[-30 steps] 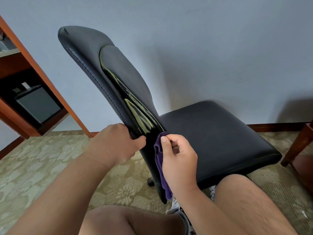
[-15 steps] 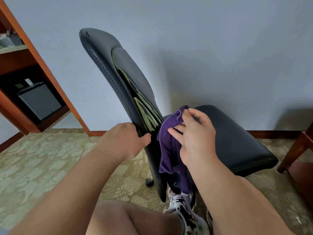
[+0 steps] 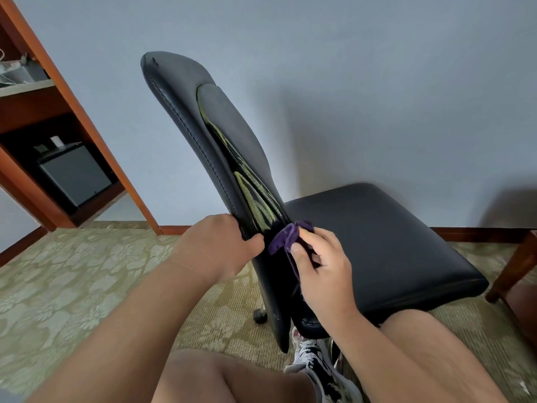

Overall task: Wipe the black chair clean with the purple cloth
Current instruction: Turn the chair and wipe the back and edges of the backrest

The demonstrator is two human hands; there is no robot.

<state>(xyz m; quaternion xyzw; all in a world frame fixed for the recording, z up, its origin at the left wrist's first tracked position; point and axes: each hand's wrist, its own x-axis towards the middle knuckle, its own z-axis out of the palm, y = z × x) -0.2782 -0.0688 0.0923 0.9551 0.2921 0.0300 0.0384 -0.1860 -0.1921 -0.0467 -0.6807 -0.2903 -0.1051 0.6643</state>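
Pale blue-grey wall (image 3: 377, 68) and a floral, olive-beige carpet (image 3: 72, 286) surround us. We see the black chair (image 3: 377, 237) side-on, standing on the carpet just in front of our knees. Its backrest (image 3: 186, 91) is long and narrow. The long axis climbs from lower centre to upper left, leaning away from the seat, whose broad, rounded cushion points right. The upholstery looks like smooth black leather, with a stitched seam along the backrest's edge. A glossy hard shell on the back mirrors yellowish streaks.

Our left hand (image 3: 220, 248) grips the lower edge of the backrest, fingers curled round it and thumb lying on the shell. Our right hand (image 3: 322, 269) pinches the purple cloth (image 3: 286, 237), soft and bunched, against the backrest where it meets the seat.

Below, a small black caster (image 3: 260, 315) rests on the carpet, and a black-and-white patterned shoe (image 3: 319, 370) shows between our bare knees. At left stands a red-brown wooden shelf unit (image 3: 96, 146) holding a dark box (image 3: 75, 175). A wooden furniture leg (image 3: 517, 266) stands at the right edge.
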